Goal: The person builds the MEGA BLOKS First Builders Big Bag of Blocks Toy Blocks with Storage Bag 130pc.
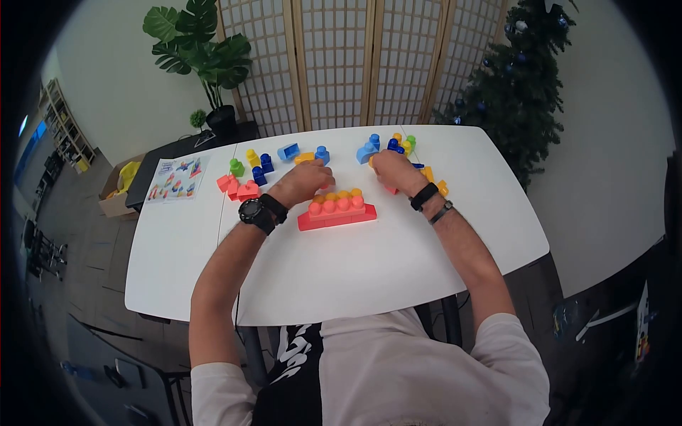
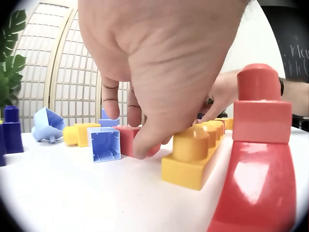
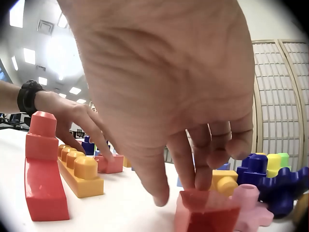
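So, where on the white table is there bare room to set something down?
The widest bare patch lies between the red block row and the near edge of the white table. Another lies left of the left forearm, nearer the person than the printed sheet. It is crowded around the left hand and right hand, among loose blocks.
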`<control>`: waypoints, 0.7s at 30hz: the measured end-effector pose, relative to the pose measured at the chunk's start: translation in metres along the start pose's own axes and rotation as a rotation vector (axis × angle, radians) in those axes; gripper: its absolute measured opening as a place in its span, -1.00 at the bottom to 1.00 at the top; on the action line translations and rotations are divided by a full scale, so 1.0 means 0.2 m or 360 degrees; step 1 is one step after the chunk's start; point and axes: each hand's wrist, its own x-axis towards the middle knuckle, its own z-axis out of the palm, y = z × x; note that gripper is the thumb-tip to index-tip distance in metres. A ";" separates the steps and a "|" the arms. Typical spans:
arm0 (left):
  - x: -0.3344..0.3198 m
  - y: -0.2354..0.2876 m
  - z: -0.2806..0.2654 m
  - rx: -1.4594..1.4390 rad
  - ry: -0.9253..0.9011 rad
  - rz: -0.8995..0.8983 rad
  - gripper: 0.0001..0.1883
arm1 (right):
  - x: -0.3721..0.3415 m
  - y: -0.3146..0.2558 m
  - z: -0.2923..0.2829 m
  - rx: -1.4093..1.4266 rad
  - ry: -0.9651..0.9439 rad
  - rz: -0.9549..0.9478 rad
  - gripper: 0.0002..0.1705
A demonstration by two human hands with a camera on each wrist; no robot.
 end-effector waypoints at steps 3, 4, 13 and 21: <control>0.04 -0.09 0.08 0.0210 0.0125 0.0032 -0.63 | -0.02 -0.02 -0.07 0.0053 -0.0034 0.0022 -0.79; 0.02 -0.09 0.04 0.0211 0.0122 0.0032 -0.63 | -0.03 -0.02 -0.10 0.0115 -0.0104 0.0034 -0.80; -0.21 0.02 -0.30 -0.1103 0.0459 -0.0354 -0.68 | 0.00 0.02 -0.19 0.0604 -0.0067 -0.0009 -0.80; -0.22 -0.02 -0.09 -0.1240 0.0336 -0.0310 -0.71 | 0.01 -0.22 -0.34 0.1246 0.0224 -0.0497 -0.72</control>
